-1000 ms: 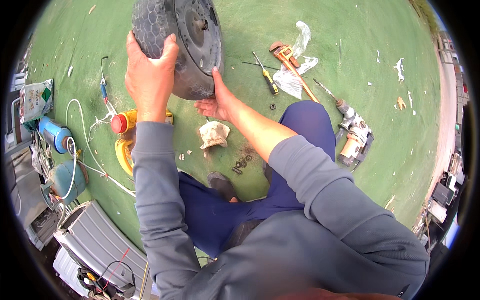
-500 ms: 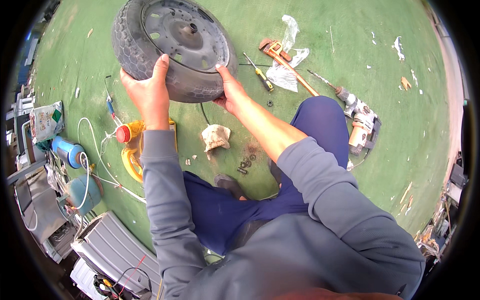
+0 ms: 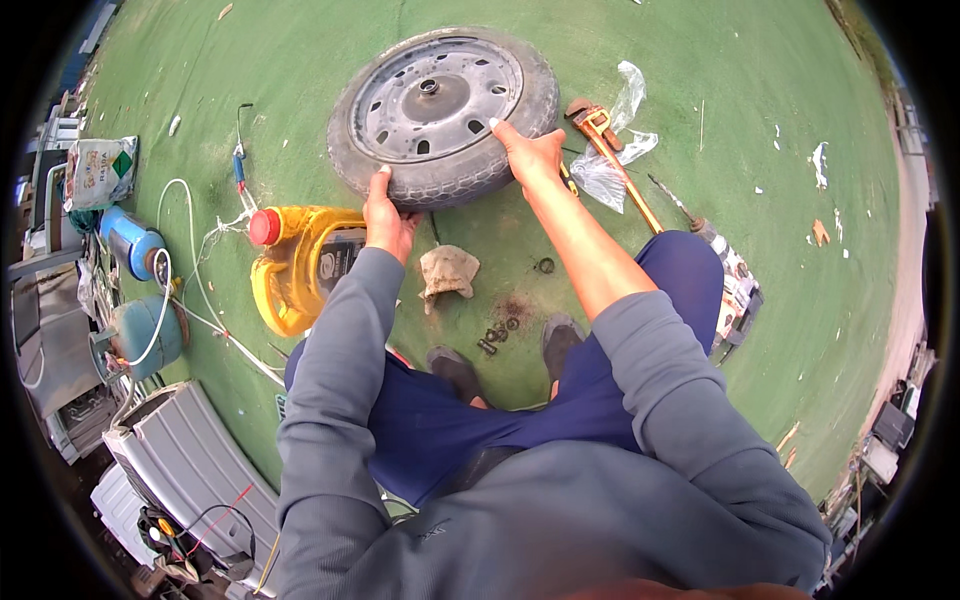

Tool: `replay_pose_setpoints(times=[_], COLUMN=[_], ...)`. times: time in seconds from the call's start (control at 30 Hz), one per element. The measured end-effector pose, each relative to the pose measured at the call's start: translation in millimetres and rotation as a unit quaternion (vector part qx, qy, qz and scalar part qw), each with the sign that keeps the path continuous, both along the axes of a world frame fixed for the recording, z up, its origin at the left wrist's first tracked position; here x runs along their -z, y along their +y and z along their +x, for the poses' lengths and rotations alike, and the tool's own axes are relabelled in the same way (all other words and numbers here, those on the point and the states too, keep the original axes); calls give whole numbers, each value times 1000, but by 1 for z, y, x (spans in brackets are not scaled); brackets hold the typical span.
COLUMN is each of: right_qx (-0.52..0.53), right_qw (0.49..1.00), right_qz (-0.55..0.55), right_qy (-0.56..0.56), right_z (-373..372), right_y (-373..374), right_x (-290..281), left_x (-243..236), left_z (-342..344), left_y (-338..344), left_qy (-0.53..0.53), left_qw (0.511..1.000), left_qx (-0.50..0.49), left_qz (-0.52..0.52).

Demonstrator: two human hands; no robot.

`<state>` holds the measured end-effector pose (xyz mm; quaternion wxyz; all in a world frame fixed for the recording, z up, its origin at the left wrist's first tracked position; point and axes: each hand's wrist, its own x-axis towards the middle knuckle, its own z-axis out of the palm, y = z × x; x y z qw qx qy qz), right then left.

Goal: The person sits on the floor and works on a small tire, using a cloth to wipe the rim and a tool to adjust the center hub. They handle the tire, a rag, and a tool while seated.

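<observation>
A black-tyred wheel (image 3: 450, 115) with a dark, worn metal disc and a raised central hub fills the upper middle, its face turned up. My left hand (image 3: 388, 222) is closed on the tyre's near left edge, thumb over the sidewall and fingers hidden beneath. On the near right edge my right hand (image 3: 535, 158) grips the tyre, its thumb reaching to the metal rim and its other fingers mostly out of sight. Whether the tyre's underside touches the green floor, I cannot tell. Just below the wheel lies a crumpled beige cloth (image 3: 448, 274).
Near my feet lie a dark ring (image 3: 545, 266) and several small metal parts (image 3: 495, 338). A yellow jug (image 3: 298, 265) with a red cap is by my left forearm. An orange pipe wrench (image 3: 612, 152), a clear plastic bag (image 3: 600, 186) and a power drill (image 3: 735, 280) lie right. Gas cylinders (image 3: 150, 332) stand left.
The wheel has shifted right in view and its face has turned flatter, both hands still on it. My left hand sits lower on the tyre. More of the yellow jug shows.
</observation>
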<state>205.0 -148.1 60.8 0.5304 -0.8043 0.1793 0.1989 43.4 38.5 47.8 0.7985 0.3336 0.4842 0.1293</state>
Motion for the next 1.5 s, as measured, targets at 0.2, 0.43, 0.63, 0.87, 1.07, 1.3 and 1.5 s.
replay_pose_setpoints(times=[0.2, 0.43, 0.63, 0.87, 1.07, 1.3, 1.5], right_qx=[-1, -60, -183, -71, -241, -268, -204], right_qw=[997, 996, 961, 882, 806, 854, 929], right_qz=[74, -64, -177, -464, -540, -420, -272], right_qy=[-14, 0, 111, 29, -29, -151, -145], right_z=[-25, -41, -10, 65, 62, 57, 72], right_y=[-10, -4, -28, -123, -184, -174, -171], right_x=[54, 72, 85, 55, 101, 72, 66], left_x=[25, 25, 34, 31, 37, 36, 35], left_z=[7, -1, -3, -2, -4, -1, 4], left_y=[-2, -6, -4, 3, 3, 5, 7], left_qy=[50, 201, 297, 338, 330, 351, 348], left_qw=[997, 979, 947, 931, 927, 921, 923], left_qx=[-55, 42, 120, 136, 178, 166, 165], left_qz=[18, -18, 18, -10, -4, 3, -19])
